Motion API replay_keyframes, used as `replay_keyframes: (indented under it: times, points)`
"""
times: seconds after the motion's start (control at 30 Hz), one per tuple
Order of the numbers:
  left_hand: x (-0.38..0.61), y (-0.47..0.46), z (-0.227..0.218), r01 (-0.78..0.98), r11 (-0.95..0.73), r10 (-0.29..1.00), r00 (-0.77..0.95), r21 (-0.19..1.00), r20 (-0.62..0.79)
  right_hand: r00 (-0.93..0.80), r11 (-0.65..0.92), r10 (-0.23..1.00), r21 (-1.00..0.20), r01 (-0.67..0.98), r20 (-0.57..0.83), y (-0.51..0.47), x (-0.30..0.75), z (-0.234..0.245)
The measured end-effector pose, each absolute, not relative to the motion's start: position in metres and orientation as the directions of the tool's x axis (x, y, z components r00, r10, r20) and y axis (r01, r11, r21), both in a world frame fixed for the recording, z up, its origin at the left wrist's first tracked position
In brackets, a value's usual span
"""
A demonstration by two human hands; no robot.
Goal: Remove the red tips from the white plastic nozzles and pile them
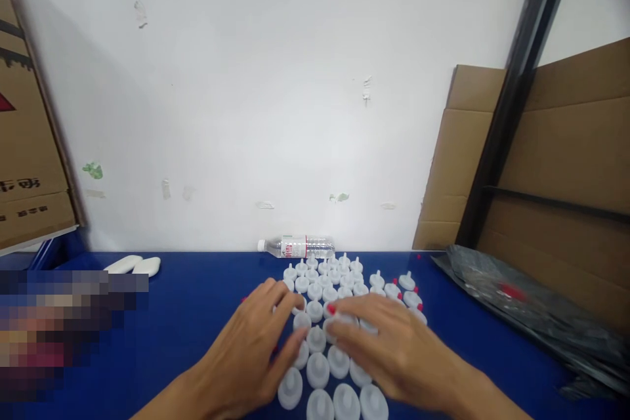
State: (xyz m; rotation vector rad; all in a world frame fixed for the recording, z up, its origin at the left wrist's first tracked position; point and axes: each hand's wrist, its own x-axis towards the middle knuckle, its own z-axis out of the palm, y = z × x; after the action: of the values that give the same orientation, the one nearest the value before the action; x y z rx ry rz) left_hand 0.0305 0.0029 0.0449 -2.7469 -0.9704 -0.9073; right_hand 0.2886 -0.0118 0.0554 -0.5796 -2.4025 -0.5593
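Observation:
Several small white plastic caps (319, 289) stand in rows on a blue table (197, 315), some next to small red pieces (331, 309). My left hand (256, 348) lies over the left side of the rows, fingers curled with their tips among the caps. My right hand (388, 341) rests over the middle of the rows, fingers bent and pressed onto a white cap (339, 321). The two hands nearly meet at the fingertips. What each hand grips is hidden under the fingers.
A clear water bottle (298, 247) lies on its side at the table's far edge against a white wall. Two white oval pieces (135, 266) lie at the far left. A dark plastic bag (536, 315) and cardboard boxes (556, 157) stand at the right.

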Motion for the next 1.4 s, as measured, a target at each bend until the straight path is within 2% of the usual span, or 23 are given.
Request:
replay_keyframes:
  times: [0.13,0.27,0.33,0.5,0.57,0.7,0.77,0.87,0.97,1.1,1.4]
  points:
    - [0.041,-0.009,0.034,0.496,-0.868,0.383,0.695,-0.020,0.609,-0.781,0.850,0.136,0.333,0.408,0.609,-0.023,0.265,0.049]
    - [0.045,-0.009,0.032,0.481,-0.874,0.342,0.715,-0.074,0.610,-0.761,0.835,0.117,0.352,0.423,0.638,-0.023,0.260,0.049]
    - [0.044,-0.009,0.036,0.477,-0.879,0.394,0.730,-0.004,0.559,-0.781,0.845,0.137,0.340,0.414,0.610,-0.023,0.262,0.052]
    - [0.035,-0.007,0.048,0.477,-0.811,0.584,0.687,0.337,0.433,-0.759,0.817,0.100,0.382,0.431,0.643,-0.017,0.281,0.059]
    - [0.029,-0.001,0.052,0.556,-0.748,0.664,0.622,0.363,0.416,-0.706,0.770,0.116,0.386,0.508,0.698,-0.006,0.299,0.062]
    - [0.018,0.019,0.054,0.728,-0.675,0.685,0.558,0.120,0.468,-0.419,0.504,0.468,0.154,0.850,0.778,0.026,0.343,0.065]
    - [0.014,0.028,0.052,0.805,-0.591,0.731,0.503,0.058,0.462,-0.307,0.370,0.620,0.077,0.926,0.722,0.042,0.364,0.062]
    - [0.009,0.038,0.044,0.878,-0.479,0.792,0.431,0.002,0.433,-0.239,0.280,0.802,0.009,0.960,0.548,0.060,0.386,0.051]
    - [0.004,0.045,0.037,0.907,-0.415,0.819,0.404,-0.066,0.407,-0.274,0.312,0.849,-0.010,0.950,0.451,0.068,0.394,0.037]
    - [0.001,0.049,0.033,0.918,-0.383,0.837,0.393,-0.107,0.382,-0.307,0.344,0.869,-0.029,0.938,0.389,0.069,0.394,0.034]
    - [0.003,0.046,0.030,0.921,-0.379,0.843,0.385,-0.092,0.375,-0.245,0.289,0.878,-0.046,0.956,0.412,0.068,0.406,0.051]
